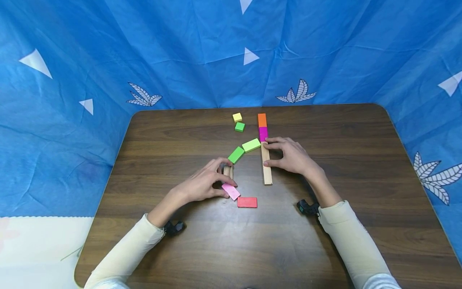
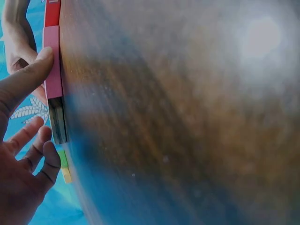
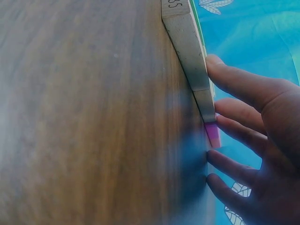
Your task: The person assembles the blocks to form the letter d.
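My left hand (image 1: 203,180) pinches a pink block (image 1: 231,192) between thumb and index finger; in the left wrist view the thumb lies on its side. Beneath that hand's fingers is a plain wooden block (image 1: 228,171), partly hidden. A red block (image 1: 247,202) meets the pink one's lower corner. With fingers stretched out, my right hand (image 1: 290,154) touches a straight row of plain wooden blocks (image 1: 267,176). Its thumb rests at their edge in the right wrist view. A magenta block (image 1: 263,134) and an orange block (image 1: 262,120) continue this row at its far end.
A green block (image 1: 236,155) and a lime block (image 1: 251,145) slant from the left hand to the wooden row. Farther back lie a small green block (image 1: 240,127) and a yellow block (image 1: 237,117). Blue cloth (image 1: 216,52) hangs behind the brown table (image 1: 173,132).
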`<state>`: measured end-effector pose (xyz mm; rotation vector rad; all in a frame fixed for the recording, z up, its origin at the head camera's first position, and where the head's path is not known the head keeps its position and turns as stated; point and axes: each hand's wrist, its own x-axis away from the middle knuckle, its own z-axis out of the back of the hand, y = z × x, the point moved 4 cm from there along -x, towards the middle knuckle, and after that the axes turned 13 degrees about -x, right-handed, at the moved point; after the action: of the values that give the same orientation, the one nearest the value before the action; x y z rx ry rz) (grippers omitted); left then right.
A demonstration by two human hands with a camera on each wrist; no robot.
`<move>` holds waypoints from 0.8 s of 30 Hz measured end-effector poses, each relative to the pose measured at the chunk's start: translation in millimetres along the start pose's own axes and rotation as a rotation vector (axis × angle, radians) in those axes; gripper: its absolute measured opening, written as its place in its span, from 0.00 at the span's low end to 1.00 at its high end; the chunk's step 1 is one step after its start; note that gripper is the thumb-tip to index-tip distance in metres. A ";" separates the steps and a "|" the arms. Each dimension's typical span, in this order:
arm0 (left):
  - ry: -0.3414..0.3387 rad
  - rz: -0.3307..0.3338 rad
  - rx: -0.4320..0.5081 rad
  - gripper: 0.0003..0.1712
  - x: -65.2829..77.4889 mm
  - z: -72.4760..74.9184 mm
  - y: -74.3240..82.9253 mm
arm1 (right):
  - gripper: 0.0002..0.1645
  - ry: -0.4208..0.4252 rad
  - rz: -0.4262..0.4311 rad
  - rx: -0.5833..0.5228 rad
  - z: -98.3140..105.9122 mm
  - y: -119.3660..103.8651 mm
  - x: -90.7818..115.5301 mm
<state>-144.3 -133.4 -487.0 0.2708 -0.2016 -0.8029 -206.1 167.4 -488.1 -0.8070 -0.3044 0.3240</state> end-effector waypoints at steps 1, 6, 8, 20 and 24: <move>0.007 -0.008 -0.006 0.21 0.0 0.2 0.8 | 0.45 0.000 -0.001 -0.001 0.0 0.1 -0.2; 0.027 -0.036 -0.029 0.19 -1.1 0.7 5.2 | 0.45 0.000 -0.005 -0.004 -0.1 0.5 -0.4; 0.027 -0.036 -0.030 0.20 -1.3 0.4 6.5 | 0.45 0.000 -0.004 -0.003 -0.2 0.4 -0.2; 0.011 -0.041 -0.015 0.31 -4.7 0.4 24.5 | 0.45 -0.011 -0.012 0.006 -0.8 1.2 -2.0; -0.031 -0.104 -0.030 0.28 -10.0 -6.0 42.6 | 0.45 -0.013 -0.013 0.006 -0.5 0.8 -1.7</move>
<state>-120.4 -97.0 -480.1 0.2420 -0.2062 -0.9130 -207.6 166.9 -489.2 -0.7969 -0.3200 0.3182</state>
